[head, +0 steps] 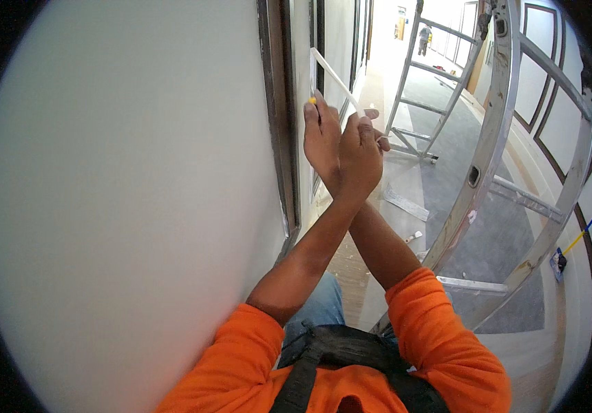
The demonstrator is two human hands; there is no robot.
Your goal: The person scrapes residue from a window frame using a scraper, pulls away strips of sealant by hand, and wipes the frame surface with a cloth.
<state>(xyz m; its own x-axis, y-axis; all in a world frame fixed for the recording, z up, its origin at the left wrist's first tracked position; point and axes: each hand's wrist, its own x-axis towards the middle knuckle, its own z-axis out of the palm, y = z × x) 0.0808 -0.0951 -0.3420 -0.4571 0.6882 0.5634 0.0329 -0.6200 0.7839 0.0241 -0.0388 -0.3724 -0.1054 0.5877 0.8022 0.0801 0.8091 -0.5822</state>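
My forearms cross at the wrists beside the wall. My left hand (362,149), on the right of the crossing, grips a narrow white strip (338,80). This strip slants up and left to the edge of the dark-trimmed wall, and a thin curled end shows by my fingers. To its left, my right hand (323,129) is raised close to the wall, its fingers around a small tool with a yellow part (312,100); the rest of the tool is mostly hidden. A dark trim frame (281,113) runs down the wall just left of my hands.
A large aluminium ladder (482,175) stands close on the right, with another ladder (426,106) farther ahead. On the floor lie a putty knife or brush (413,237) and a pale strip (406,204). A yellow-handled tool (575,243) is at far right. A person (423,40) stands far down the corridor.
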